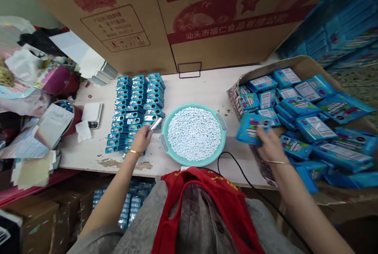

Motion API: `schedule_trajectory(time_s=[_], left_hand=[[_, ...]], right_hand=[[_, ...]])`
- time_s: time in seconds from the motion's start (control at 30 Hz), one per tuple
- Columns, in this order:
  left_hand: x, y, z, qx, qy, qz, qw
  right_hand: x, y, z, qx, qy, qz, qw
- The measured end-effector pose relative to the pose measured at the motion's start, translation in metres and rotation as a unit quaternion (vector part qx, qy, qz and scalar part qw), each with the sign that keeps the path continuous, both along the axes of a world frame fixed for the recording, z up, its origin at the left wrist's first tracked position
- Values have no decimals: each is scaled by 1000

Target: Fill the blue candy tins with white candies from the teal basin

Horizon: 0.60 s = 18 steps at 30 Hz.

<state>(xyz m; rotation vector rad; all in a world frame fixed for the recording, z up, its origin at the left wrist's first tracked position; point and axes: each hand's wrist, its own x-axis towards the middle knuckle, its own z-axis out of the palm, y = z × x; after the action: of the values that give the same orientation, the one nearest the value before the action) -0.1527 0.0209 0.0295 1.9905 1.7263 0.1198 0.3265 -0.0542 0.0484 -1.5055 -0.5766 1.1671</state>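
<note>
Two bare hands work above a pale tabletop (pixel 195 92), one on either side of a mint-green plastic basin (pixel 195 163) heaped with small white pellets (pixel 195 134). The left hand (pixel 141 139) has its fingers clamped on a slim silvery tool (pixel 156 123); the grip covers the lower end, so its exact kind is hard to make out. Just beyond it, three rows of narrow blue boxes (pixel 134 109) stand packed together, round dark holes in many of their upper ends. The left forearm and hand hide some of the nearest ones, and how full they are cannot be told.

The right hand (pixel 269 143) pinches a blue printed packet (pixel 251 128) at the left edge of an open cardboard carton (pixel 236 98); the thumb side shows, while the fingertips behind the packet are out of sight. More blue packets (pixel 315 126) lie jumbled in that carton, upper ones covering those below, the lettering mostly too small or blurred to read. A large brown carton (pixel 218 59) rises behind the basin, cut off by the upper edge. A black cable (pixel 245 175) passes behind the right forearm, and below the tabletop more blue boxes sit in shadow, half concealed by the grey clothing (pixel 141 222)
</note>
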Motion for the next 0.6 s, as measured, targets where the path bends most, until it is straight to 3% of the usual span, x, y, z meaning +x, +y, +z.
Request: schedule_trajectory(time_s=[0.13, 0.27, 0.37, 0.5, 0.6], left_hand=[[37, -45, 16, -101, -19, -164, 981], [79, -74, 17, -141, 95, -187, 968], [104, -78, 7, -139, 122, -164, 969], [128, -72, -14, -144, 80, -155, 974], [146, -66, -29, -132, 57, -152, 978]], right_hand=[[-50, 32, -36, -57, 110, 0, 992], [-69, 55, -50, -75, 233, -67, 967], [-72, 51, -35, -24, 266, -87, 960], [-71, 30, -1, -1, 276, -18, 961], [-65, 24, 10, -5, 245, -15, 969]])
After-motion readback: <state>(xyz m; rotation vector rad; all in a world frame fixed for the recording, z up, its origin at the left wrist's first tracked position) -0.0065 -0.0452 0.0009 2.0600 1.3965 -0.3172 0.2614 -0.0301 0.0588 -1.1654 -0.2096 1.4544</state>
